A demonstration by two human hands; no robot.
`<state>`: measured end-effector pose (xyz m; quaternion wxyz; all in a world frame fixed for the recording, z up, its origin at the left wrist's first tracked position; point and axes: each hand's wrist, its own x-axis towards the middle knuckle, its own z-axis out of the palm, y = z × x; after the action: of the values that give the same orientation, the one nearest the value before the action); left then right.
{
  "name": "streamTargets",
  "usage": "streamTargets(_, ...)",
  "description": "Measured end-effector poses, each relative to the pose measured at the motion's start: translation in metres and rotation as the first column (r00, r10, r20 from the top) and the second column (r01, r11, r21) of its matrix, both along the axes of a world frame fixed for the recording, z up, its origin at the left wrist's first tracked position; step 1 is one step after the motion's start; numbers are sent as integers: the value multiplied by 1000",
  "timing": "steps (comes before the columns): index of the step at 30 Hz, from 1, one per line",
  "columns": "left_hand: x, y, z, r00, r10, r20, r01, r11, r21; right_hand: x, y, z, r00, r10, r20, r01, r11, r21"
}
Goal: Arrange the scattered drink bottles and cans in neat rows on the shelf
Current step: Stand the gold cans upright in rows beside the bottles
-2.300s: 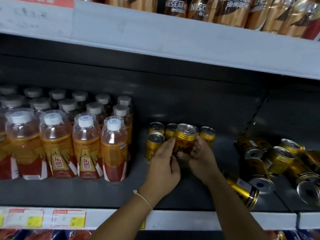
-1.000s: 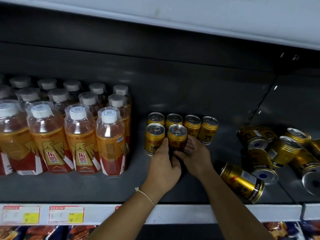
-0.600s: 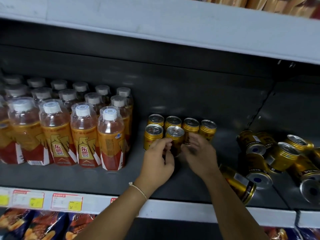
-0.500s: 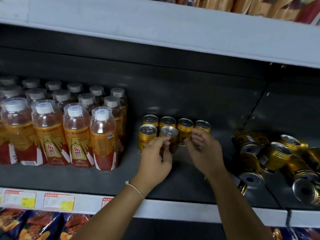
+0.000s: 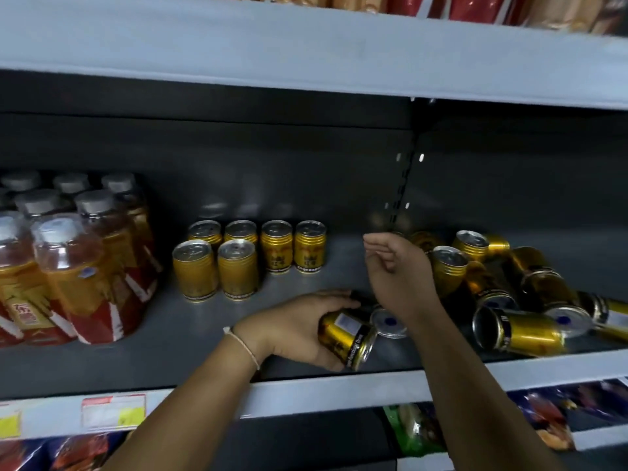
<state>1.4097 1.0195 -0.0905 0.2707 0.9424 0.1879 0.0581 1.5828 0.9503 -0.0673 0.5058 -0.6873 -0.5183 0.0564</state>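
- Since half a second ago: both hands have left the standing cans. The left hand (image 5: 299,329) now grips a lying gold can (image 5: 346,334) near the shelf's (image 5: 170,334) front edge, fingers curled over it, thumb beneath. The right hand (image 5: 396,273) has lifted, holding nothing, fingers loosely bent.
- Left end of the shelf: bottles (image 5: 68,266) with grey-white caps and orange-red labels, packed in rows; blurred, no sure count.
- Middle: six upright cans (image 5: 238,266), four in the back row, two in front at its left.
- Right end: a heap of toppled cans (image 5: 516,300), about nine, ribbed gold with black bands, silver ends showing.
- One more can's silver base (image 5: 387,322) lies just beside the held can.
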Motion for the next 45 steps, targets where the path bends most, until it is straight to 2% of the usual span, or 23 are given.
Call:
streamTargets(5, 10, 3, -5, 995, 103, -3, -103, 995, 11, 10, -7, -14, 995, 90, -39, -93, 994, -55)
streamTargets(10, 11, 2, -9, 958, 270, 97, -254, 955, -151, 23, -10, -26, 971, 225, -84, -233, 968, -92)
streamTargets(12, 11, -2, -12, 925, 342, 164, -283, 911, -301, 27, -9, -27, 960, 269, -73, -276, 953, -127)
streamTargets(14, 9, -5, -13, 882, 396, 256, -252, 855, -454, 28, -8, -26, 948, 307, -79, -316, 937, -147)
streamTargets(16, 7, -6, -12, 827, 439, 351, -214, 823, -526, 25, -7, -24, 931, 352, -95, -363, 920, -145)
streamTargets(21, 8, -5, -7, 602, 626, 495, -160, 702, -694, 16, -5, -16, 890, 419, -178, -441, 891, -110)
streamTargets(24, 11, -4, -4, 540, 692, 479, -125, 628, -768, 6, -5, -10, 849, 445, -284, -475, 879, -42)
streamTargets(29, 12, 7, 3, 364, 836, 412, -305, 525, -795, -12, -2, -8, 787, 438, -434, -511, 857, -62)
streamTargets(32, 7, 18, 6, 308, 859, 409, -326, 500, -803, -21, -1, -5, 708, 436, -556, -566, 821, -77)
streamTargets(34, 4, 24, 11, 292, 862, 415, -303, 495, -814, -27, 0, -2, 647, 465, -604, -638, 764, -94)
streamTargets(38, -3, 32, 15, 300, 875, 380, -410, 478, -777, -40, 7, -4, 583, 454, -674, -705, 694, -142)
streamTargets(41, -8, 34, 12, 252, 890, 381, -435, 455, -777, -49, 12, -7, 586, 436, -683, -666, 740, -98)
streamTargets(45, -15, 35, -1, 264, 902, 341, -361, 420, -833, -55, 19, -15, 589, 404, -700, -585, 811, -24)
